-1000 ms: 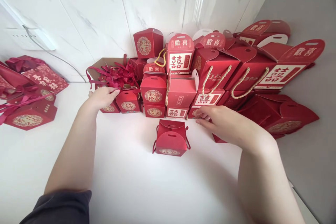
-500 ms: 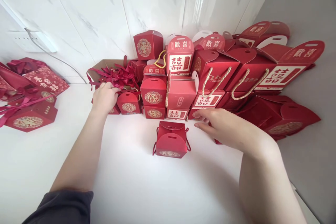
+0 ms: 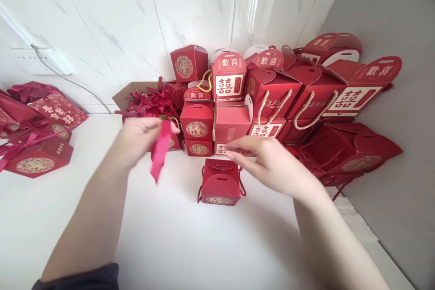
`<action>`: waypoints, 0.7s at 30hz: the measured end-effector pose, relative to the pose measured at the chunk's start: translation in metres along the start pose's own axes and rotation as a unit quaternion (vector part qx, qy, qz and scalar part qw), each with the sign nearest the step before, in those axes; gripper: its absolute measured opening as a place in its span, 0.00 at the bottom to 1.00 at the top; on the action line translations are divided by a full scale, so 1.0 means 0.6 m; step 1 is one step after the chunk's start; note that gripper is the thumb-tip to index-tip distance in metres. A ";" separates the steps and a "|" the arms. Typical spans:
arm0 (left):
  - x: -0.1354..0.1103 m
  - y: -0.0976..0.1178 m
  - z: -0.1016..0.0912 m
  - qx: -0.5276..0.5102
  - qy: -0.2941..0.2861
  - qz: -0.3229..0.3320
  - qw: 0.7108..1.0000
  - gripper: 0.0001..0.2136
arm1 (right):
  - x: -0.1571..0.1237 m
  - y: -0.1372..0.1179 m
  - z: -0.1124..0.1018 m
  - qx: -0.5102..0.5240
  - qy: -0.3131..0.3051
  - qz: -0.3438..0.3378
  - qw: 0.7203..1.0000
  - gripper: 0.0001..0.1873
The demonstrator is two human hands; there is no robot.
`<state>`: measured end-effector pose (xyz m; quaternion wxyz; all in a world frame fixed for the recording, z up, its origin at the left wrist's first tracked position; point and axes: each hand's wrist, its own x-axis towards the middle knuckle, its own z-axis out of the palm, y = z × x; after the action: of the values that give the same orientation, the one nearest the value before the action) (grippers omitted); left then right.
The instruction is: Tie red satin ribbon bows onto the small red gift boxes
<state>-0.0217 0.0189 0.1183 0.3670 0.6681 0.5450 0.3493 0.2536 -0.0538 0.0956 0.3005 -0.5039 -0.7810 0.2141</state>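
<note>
The left hand (image 3: 141, 138) is now pinching a ribbon (image 3: 159, 156), which is dangling above the desk (image 3: 190, 244); half a second ago that hand was reaching into the pile (image 3: 149, 102). The right hand (image 3: 272, 158) is hovering farther left than before, thumb and fingers slightly parted, gripping nothing, near the box (image 3: 220, 186), which is staying put.
</note>
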 end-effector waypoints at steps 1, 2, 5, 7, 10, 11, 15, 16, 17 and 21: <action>-0.007 0.000 0.019 0.019 -0.056 0.005 0.998 0.10 | 0.005 0.000 0.014 0.043 -0.005 -0.009 0.999 0.18; -0.012 -0.001 0.039 0.043 -0.094 0.027 0.994 0.09 | 0.011 0.001 0.029 0.086 -0.016 -0.023 0.996 0.24; -0.022 -0.007 0.087 0.079 -0.162 0.082 0.980 0.11 | 0.029 0.011 0.067 0.214 -0.026 -0.082 0.973 0.28; -0.025 -0.007 0.102 0.069 -0.183 0.088 0.977 0.14 | 0.036 0.019 0.080 0.279 -0.016 -0.083 0.957 0.21; -0.026 -0.002 0.103 0.050 -0.199 0.066 0.977 0.17 | 0.039 0.028 0.079 0.343 -0.033 -0.073 0.936 0.18; -0.027 0.000 0.100 0.040 -0.201 0.057 0.977 0.17 | 0.039 0.030 0.075 0.354 -0.048 -0.074 0.931 0.18; -0.025 -0.002 0.097 -0.019 -0.200 0.042 0.979 0.11 | 0.038 0.033 0.068 0.348 -0.095 -0.101 0.927 0.22; -0.023 -0.003 0.099 -0.028 -0.203 0.041 0.978 0.11 | 0.039 0.033 0.070 0.347 -0.091 -0.109 0.927 0.21; -0.022 -0.004 0.101 -0.033 -0.208 0.040 0.977 0.11 | 0.041 0.034 0.072 0.351 -0.082 -0.114 0.926 0.19; -0.016 -0.006 0.109 -0.043 -0.247 0.015 0.968 0.09 | 0.051 0.038 0.083 0.406 -0.036 -0.087 0.909 0.13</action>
<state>0.0318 0.0028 0.0829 0.5129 0.7255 0.4120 0.2022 0.2249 -0.0184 0.0523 0.4684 -0.2604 -0.6776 0.5036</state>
